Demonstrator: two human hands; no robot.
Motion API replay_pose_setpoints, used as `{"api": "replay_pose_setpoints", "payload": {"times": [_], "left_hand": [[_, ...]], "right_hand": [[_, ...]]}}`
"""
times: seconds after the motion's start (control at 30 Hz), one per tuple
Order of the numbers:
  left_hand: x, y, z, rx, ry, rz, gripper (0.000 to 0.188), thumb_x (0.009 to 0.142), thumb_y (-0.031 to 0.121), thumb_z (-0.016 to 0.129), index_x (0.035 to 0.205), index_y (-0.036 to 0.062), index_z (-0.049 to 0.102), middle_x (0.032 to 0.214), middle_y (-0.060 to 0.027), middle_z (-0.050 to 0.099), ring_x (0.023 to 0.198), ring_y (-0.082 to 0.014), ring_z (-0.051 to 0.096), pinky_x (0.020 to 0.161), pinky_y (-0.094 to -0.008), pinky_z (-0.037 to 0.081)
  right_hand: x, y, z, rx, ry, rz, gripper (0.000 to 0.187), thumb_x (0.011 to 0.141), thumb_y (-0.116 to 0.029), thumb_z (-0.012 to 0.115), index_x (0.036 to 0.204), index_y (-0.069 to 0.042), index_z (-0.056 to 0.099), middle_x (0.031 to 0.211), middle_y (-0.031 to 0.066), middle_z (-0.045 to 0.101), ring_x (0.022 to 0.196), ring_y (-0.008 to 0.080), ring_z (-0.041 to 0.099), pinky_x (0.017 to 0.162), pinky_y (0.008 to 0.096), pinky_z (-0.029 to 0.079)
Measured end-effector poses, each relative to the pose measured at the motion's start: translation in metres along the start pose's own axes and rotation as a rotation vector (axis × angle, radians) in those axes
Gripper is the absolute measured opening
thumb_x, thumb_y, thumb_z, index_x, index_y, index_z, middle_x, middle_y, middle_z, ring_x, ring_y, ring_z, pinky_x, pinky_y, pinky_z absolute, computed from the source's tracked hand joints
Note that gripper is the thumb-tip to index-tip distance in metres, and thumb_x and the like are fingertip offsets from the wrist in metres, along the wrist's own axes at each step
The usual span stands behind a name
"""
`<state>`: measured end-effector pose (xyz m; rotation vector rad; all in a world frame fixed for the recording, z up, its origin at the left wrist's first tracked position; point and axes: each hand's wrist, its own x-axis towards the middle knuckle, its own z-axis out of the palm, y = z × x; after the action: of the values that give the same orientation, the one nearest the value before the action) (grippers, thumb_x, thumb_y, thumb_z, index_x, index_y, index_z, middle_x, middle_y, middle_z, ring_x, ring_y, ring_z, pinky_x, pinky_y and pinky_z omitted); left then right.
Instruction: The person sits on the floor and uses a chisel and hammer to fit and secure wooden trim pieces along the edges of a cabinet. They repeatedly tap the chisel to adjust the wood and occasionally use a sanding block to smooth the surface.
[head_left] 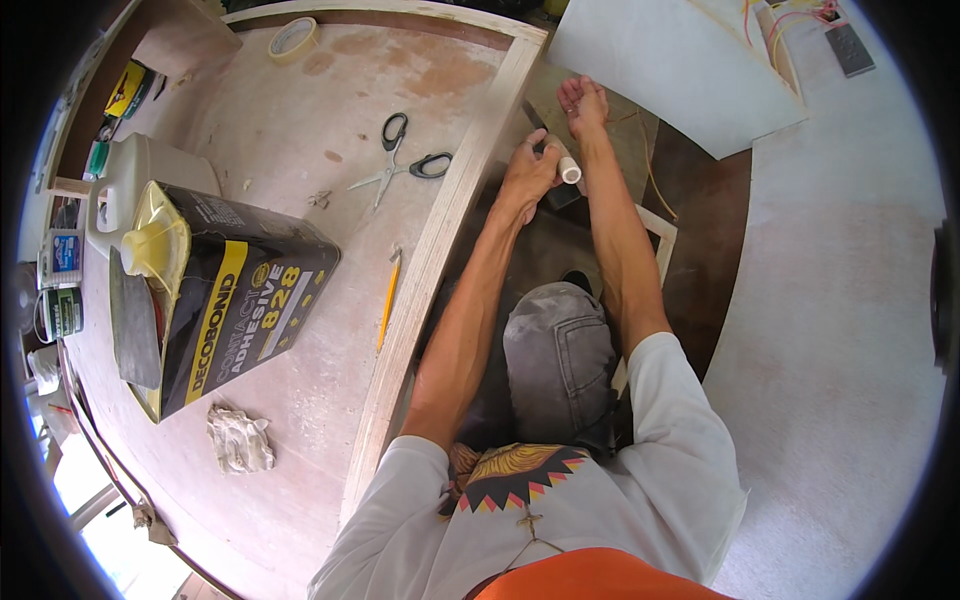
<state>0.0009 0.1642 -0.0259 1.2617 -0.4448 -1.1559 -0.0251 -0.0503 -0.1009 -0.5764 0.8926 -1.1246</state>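
Note:
My left hand (530, 172) is wrapped round a tool with a pale, round wooden handle (570, 172), its butt end pointing back toward me. Dark parts show beside the handle, but my fingers hide much of the tool, so I cannot tell its kind. Just beyond and to the right is my right hand (584, 104), raised with the palm turned up. Its fingers are loosely curled, and nothing shows in them. Both hands are past the wooden edge strip (445, 215) of the worktop, over a low space beside a white panel (670, 75).
On the worktop (310, 360) stand a black and yellow adhesive can (225, 300) and a white jug (140, 165). Black-handled scissors (392, 165), a yellow pencil (389, 300), a tape roll (293, 40) and a crumpled cloth (240, 440) lie about. A thin wire (655, 180) hangs right of my hands.

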Motion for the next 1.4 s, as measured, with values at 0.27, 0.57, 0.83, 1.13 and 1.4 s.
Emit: {"api": "replay_pose_setpoints", "payload": {"times": [0.27,0.57,0.83,1.13,1.4], "left_hand": [[-0.004,0.005,0.0,0.015,-0.003,-0.016,0.067,0.094,0.022,0.056,0.15,-0.0067,0.032,0.082,-0.0087,0.063,0.065,-0.0129,0.058,0.057,-0.0277,0.047],[-0.012,0.014,0.004,0.083,-0.029,0.011,0.067,0.096,0.025,0.058,0.149,-0.008,0.034,0.1,-0.0126,0.06,0.084,-0.0151,0.057,0.071,-0.028,0.047],[-0.011,0.006,0.004,0.135,-0.029,0.077,0.066,0.094,0.024,0.059,0.148,-0.0074,0.037,0.087,-0.0096,0.063,0.071,-0.012,0.059,0.061,-0.0267,0.047],[-0.015,-0.01,0.011,0.482,-0.106,0.172,0.066,0.091,0.029,0.061,0.145,-0.0047,0.044,0.075,-0.0093,0.062,0.069,-0.0184,0.062,0.067,-0.0346,0.051],[-0.02,-0.002,0.015,0.6,-0.022,0.281,0.061,0.091,0.027,0.063,0.14,-0.0047,0.047,0.087,-0.0148,0.066,0.077,-0.0251,0.068,0.074,-0.0386,0.053]], "right_hand": [[-0.02,-0.005,-0.022,-0.228,-0.015,-0.046,0.013,0.099,-0.019,0.055,0.111,-0.012,0.056,0.098,0.0081,0.064,0.09,0.0221,0.064,0.078,0.0415,0.058],[-0.002,-0.016,-0.004,0.158,-0.264,0.182,0.035,0.101,-0.01,0.05,0.135,-0.005,0.05,0.138,0.0125,0.056,0.129,0.027,0.053,0.11,0.0473,0.042],[-0.033,-0.022,-0.005,-0.124,-0.347,0.165,0.042,0.1,-0.025,0.058,0.138,-0.006,0.05,0.137,0.0129,0.057,0.128,0.0259,0.054,0.103,0.0442,0.045],[-0.115,-0.044,-0.051,-0.734,-0.151,-0.098,0.061,0.093,-0.036,0.069,0.141,-0.006,0.048,0.138,0.0156,0.053,0.126,0.0258,0.053,0.095,0.0452,0.047],[-0.128,-0.033,-0.052,-0.267,-0.245,0.184,0.052,0.097,-0.029,0.064,0.139,-0.003,0.049,0.117,0.0129,0.061,0.103,0.0238,0.061,0.084,0.0379,0.053]]}}
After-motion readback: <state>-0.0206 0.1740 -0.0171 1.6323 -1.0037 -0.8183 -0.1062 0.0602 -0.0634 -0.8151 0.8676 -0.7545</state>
